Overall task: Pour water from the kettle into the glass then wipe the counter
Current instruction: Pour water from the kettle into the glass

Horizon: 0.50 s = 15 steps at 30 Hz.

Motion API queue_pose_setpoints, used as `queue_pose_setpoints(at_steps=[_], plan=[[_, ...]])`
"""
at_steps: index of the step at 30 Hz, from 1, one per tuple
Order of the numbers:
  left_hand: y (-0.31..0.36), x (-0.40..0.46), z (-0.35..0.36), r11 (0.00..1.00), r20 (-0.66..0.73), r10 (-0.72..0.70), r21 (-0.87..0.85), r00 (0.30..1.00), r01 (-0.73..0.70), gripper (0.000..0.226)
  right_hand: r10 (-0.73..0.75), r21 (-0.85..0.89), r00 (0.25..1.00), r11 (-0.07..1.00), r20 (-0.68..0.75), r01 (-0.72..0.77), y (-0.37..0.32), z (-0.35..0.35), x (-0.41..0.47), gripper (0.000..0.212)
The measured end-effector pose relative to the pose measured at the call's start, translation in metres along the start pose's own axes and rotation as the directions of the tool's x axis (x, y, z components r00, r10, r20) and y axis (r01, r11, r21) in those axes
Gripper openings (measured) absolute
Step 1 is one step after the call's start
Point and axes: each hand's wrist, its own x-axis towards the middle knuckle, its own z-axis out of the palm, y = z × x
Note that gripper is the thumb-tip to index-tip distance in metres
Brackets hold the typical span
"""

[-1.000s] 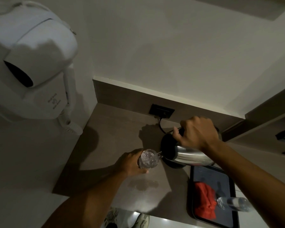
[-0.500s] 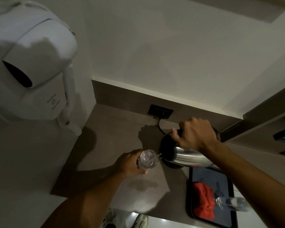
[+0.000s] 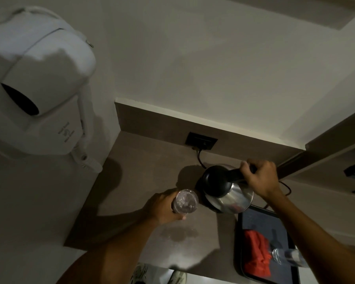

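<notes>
My left hand (image 3: 159, 208) grips a clear glass (image 3: 185, 201) holding water, just above the grey-brown counter (image 3: 143, 173). To its right my right hand (image 3: 259, 179) holds the black handle of a steel kettle (image 3: 232, 196) with a black lid; the kettle stands nearly upright, close to the glass but apart from it. A wet patch (image 3: 178, 233) lies on the counter below the glass. A red cloth (image 3: 255, 255) lies on a black tray (image 3: 256, 220) at the right.
A white wall-mounted hair dryer (image 3: 39, 78) hangs at the left. A black socket (image 3: 201, 141) with the kettle's cord sits in the back panel. A second clear glass (image 3: 287, 256) lies on the tray. The counter's front edge runs along the bottom.
The kettle has tipped back from its pouring tilt to nearly upright and drawn away from the glass. My left hand still holds the glass in about the same place.
</notes>
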Motion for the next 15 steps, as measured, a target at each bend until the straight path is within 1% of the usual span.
queue_pose_setpoints(at_steps=[4, 8, 12, 15], plan=[[0.000, 0.000, 0.000, 1.000, -0.013, 0.020, 0.003, 1.000, -0.020, 0.100, 0.192, 0.212, 0.974, 0.964, -0.124, -0.163, 0.029, 0.006, -0.001, 0.035], [0.000, 0.001, 0.001, 1.000, -0.012, 0.010, 0.005, 1.000, -0.010, 0.102, 0.318, 0.333, 0.929, 0.911, -0.191, -0.243, 0.060, 0.020, -0.008, 0.038], [0.001, 0.001, -0.001, 1.000, -0.010, 0.001, 0.016, 1.000, -0.001, 0.101, 0.454, 0.489, 0.874, 0.811, -0.176, -0.323, 0.090, 0.030, -0.015, 0.036], [0.002, 0.002, 0.000, 1.000, -0.002, 0.007, 0.012, 1.000, -0.007, 0.098, 0.481, 0.531, 0.859, 0.781, -0.174, -0.329, 0.102, 0.033, -0.022, 0.039]])
